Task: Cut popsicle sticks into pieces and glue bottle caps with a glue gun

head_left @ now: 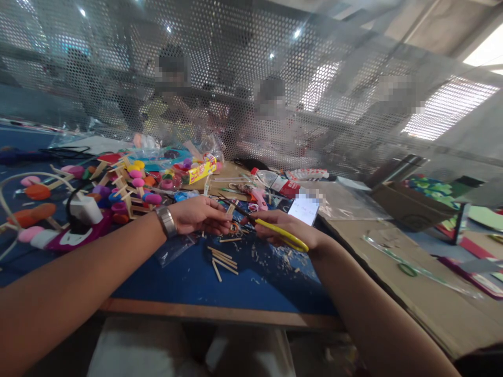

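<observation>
My left hand (204, 214), with a metal watch on its wrist, pinches a small wooden stick (231, 208) between thumb and fingers. In my right hand (281, 225) is a pair of scissors (283, 235) with yellow handles. Their dark blades point left, close to the stick; whether they touch it I cannot tell. Below the hands, several short wooden sticks (223, 259) lie loose on the blue tabletop (176, 288). Pale shavings (291, 259) are scattered beneath and beside my right hand.
Colourful clay pieces and stick constructions (129, 188) crowd the left, near a magenta power strip (78, 235) with a white plug. Behind my right hand are a lit phone (304, 207) and a plastic bottle (275, 183). A cardboard box (412, 204) stands right; a perforated screen (236, 68) runs behind.
</observation>
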